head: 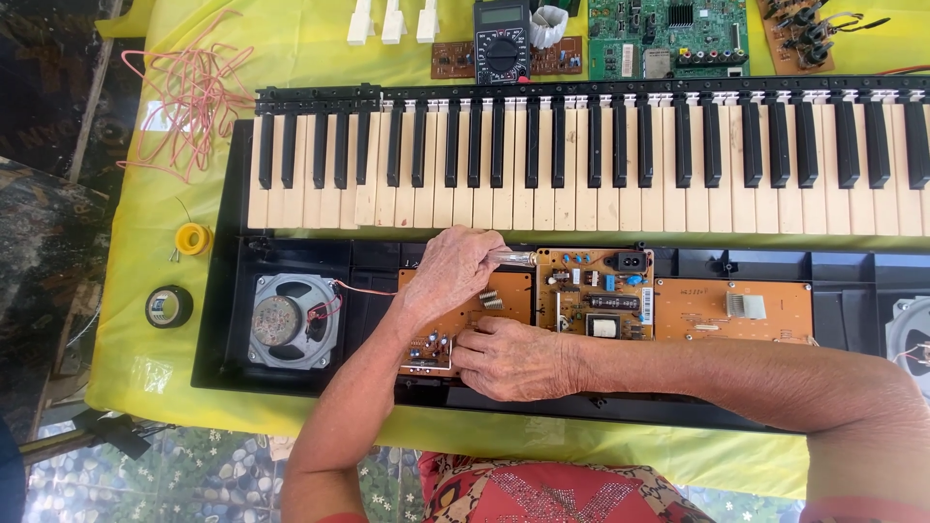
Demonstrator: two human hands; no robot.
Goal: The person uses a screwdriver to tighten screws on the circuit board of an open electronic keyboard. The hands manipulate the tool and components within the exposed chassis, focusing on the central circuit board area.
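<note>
An opened keyboard (591, 160) lies on a tabletop under a yellow cloth (291, 39), with its keys on the far side and its inner boards on the near side. The left hand (450, 276) is closed around a slim metal tool (511, 259); the shiny tip comes out between the fingers and points to the right, touching or almost touching the edge of the middle board (593, 292) (I cannot tell which). The right hand (513, 358) lies flat, with the fingers half bent, on the brown board (465, 320) at the left of the row. Its fingertips press on the near part of this board, beside a group of small blue parts (426, 346), and it does not grasp anything.

A small coil (492, 300) stands on the brown board between the two hands. To the left is a round speaker (291, 322) with a red wire going to the board. To the right is a third, long board (733, 310).

On the cloth lie pink wire (189, 97), a yellow roll (193, 238) and a black tape roll (169, 306). Behind the keys are a multimeter (502, 41), a green board (668, 37) and three loose white keys (392, 21).
</note>
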